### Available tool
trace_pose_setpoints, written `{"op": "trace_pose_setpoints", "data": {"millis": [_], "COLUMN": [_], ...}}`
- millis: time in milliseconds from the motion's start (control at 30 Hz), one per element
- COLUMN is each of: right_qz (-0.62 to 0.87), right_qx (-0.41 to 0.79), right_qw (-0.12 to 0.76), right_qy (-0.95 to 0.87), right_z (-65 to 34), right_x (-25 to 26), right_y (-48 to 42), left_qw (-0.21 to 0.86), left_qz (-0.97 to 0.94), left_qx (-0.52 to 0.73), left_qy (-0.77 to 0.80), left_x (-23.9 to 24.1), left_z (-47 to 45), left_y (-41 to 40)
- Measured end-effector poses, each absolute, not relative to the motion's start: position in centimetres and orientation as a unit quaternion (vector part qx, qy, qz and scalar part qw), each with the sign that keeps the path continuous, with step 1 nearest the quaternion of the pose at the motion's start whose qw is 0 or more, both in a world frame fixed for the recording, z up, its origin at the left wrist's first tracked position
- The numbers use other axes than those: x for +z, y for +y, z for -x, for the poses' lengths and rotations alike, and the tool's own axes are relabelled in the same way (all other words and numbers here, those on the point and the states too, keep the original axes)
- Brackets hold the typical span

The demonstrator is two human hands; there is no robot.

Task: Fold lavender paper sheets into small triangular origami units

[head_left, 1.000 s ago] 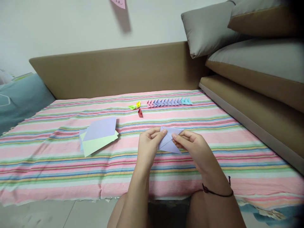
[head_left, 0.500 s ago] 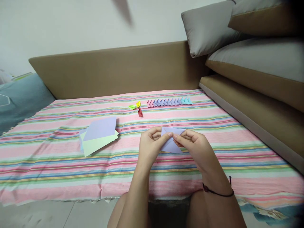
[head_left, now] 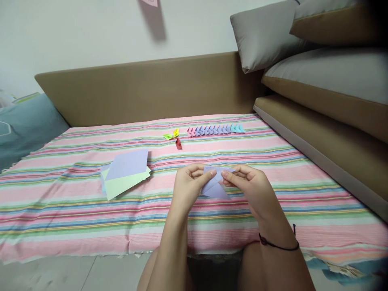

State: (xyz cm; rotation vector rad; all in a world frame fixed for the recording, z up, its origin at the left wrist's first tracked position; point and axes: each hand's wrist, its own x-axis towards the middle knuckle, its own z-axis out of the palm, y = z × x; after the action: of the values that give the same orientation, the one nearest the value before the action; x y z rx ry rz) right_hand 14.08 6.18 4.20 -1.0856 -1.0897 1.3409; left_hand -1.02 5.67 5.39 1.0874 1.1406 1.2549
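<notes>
Between my two hands is a partly folded sheet of purple origami paper point(head_left: 214, 190), held up over the striped cloth. My left hand point(head_left: 190, 182) pinches its left side, thumb on top and fingers curled behind. My right hand point(head_left: 247, 182) grips the right side in the same way, its thumb close to the left one. A pointed flap hangs down below the thumbs. To the left lies a small stack of paper sheets point(head_left: 121, 188), purple on top of pale green. The fingertips behind the folded paper are hidden.
A row of folded paper pieces point(head_left: 215, 130) in pink, purple and blue lies towards the back. Beside it are a green piece point(head_left: 167, 136), a yellow piece point(head_left: 176, 132) and a red piece point(head_left: 178, 144). Grey cushions point(head_left: 327, 76) are piled at the right.
The folded purple paper has shifted slightly left and tilted, its lower flap showing more. My left hand has moved a little left, and the thumbs are slightly further apart.
</notes>
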Motion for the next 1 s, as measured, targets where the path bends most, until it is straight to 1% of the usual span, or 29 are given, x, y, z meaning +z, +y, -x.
{"op": "trace_pose_setpoints", "data": {"millis": [233, 433, 633, 833, 1000], "right_qz": [0.447, 0.447, 0.377, 0.39, 0.405], "right_qx": [0.543, 0.556, 0.599, 0.533, 0.507], "right_qw": [0.519, 0.51, 0.556, 0.533, 0.535], "right_qy": [-0.486, -0.479, -0.436, -0.529, -0.542], "right_z": [-14.47, -14.54, -14.65, -14.75, -14.58], "right_x": [4.4, 4.06, 4.03, 4.24, 4.2], "right_y": [6.12, 6.31, 6.24, 6.19, 6.24], "left_qw": [0.542, 0.559, 0.552, 0.545, 0.54], "left_qz": [-0.454, -0.451, -0.441, -0.448, -0.449], "left_qx": [0.521, 0.512, 0.528, 0.53, 0.536], "left_qy": [0.478, 0.471, 0.471, 0.47, 0.469], "left_x": [5.53, 5.47, 5.3, 5.33, 5.38], "left_z": [1.23, 1.4, 1.49, 1.63, 1.65], "left_y": [5.66, 5.75, 5.85, 6.0, 5.96]}}
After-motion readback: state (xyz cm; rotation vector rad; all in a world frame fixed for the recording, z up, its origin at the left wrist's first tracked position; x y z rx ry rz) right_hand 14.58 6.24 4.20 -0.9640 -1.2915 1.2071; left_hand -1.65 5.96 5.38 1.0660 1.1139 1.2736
